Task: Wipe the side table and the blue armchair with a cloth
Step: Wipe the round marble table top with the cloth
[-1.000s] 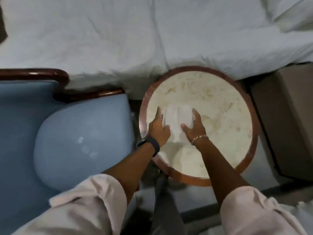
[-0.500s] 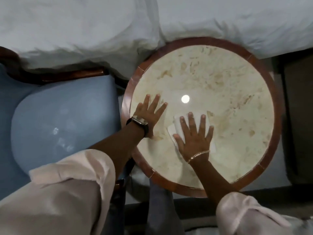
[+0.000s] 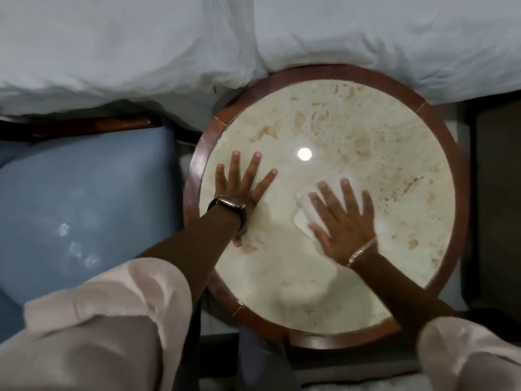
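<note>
A round side table (image 3: 352, 131) with a cream marble top and a brown wooden rim fills the middle of the view. My right hand (image 3: 342, 221) lies flat with fingers spread on a folded white cloth (image 3: 303, 215), pressing it onto the marble right of centre. My left hand (image 3: 242, 187), with a watch on the wrist, rests flat and spread on the bare marble near the table's left rim, holding nothing. The blue armchair (image 3: 84, 198) stands directly left of the table, its cushion and dark wooden frame in view.
A bed with rumpled white bedding (image 3: 169, 43) runs along the far side, touching the table's far rim and the armchair's frame. A dark piece of furniture (image 3: 496, 193) stands to the right of the table. A ceiling light reflects on the marble.
My right hand has slid the cloth to the right across the marble. My left hand has stayed flat near the left rim. The camera has come closer over the table.
</note>
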